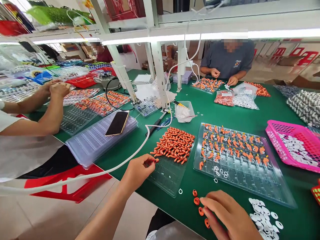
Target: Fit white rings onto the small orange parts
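My left hand (138, 171) is closed in a pinch on a small orange earbud shell (157, 160), over the near part of a clear tray (166, 176). Farther back on that tray lies a dense pile of orange earbud shells (173, 145). On the green table, my right hand (226, 211) has its thumb and forefinger slightly apart beside a short row of orange shell pieces (196, 201); its other fingers are partly hidden. A larger clear tray (252, 176) carries rows of orange shells, with several white rings (220, 171) lying on it.
White oval pieces (265, 216) lie right of my right hand. Beyond stands a pink basket (272, 133) of white parts. A white cable (135, 151) crosses the table's left side, near stacked trays (92, 143) and a phone (117, 123). Co-workers sit left (30, 123) and opposite (227, 60).
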A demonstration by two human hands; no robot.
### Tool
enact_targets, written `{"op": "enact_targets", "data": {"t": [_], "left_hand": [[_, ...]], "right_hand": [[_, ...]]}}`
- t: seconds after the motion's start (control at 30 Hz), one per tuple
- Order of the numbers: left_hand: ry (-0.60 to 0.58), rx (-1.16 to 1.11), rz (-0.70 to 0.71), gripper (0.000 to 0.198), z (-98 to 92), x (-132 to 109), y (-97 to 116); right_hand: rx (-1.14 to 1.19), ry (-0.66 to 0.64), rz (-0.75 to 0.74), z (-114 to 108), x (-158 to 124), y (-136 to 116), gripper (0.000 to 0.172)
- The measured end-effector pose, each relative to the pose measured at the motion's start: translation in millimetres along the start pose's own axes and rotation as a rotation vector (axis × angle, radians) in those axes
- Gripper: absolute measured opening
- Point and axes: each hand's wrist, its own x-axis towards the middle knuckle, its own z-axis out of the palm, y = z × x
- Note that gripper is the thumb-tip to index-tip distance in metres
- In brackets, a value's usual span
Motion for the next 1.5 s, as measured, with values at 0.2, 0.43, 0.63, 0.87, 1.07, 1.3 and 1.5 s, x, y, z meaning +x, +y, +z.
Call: {"op": "enact_targets", "data": {"t": [0.2, 0.43, 0.63, 0.87, 1.07, 1.3, 1.5], "left_hand": [[0.019, -0.142, -0.012, 0.018, 6.8, 1.8, -9.3], [0.061, -0.139, 0.03, 0.014, 0.1, 1.7, -6.4], [0.067, -0.088, 0.056, 0.017, -5.4, 5.6, -7.8], [0.004, -0.009, 0.091, 0.013, -7.3, 12.4, -2.8], [-0.029, 0.055, 0.126, 0.015, -3.1, 16.2, -3.1], [-0.071, 0.107, 0.191, 0.019, 3.8, 20.8, 0.0], [-0.076, 0.129, 0.223, 0.02, 10.6, 23.2, -0.5]], "right_hand": [[-0.183, -0.126, -0.054, 34.3, 109.3, 3.8, 0.018], [-0.411, -0.271, -0.039, 97.8, 173.0, 11.8, 0.005], [-0.502, -0.329, -0.038, 109.2, 178.9, 7.6, 0.008], [-0.577, -0.33, -0.023, 117.0, 177.4, 6.3, 0.006], [-0.587, -0.327, -0.045, 116.8, 175.9, 8.0, 0.014], [-0.543, -0.343, -0.054, 108.9, 175.8, 16.6, 0.021], [-0.518, -0.353, -0.056, 108.8, 174.8, 20.4, 0.022]]}}
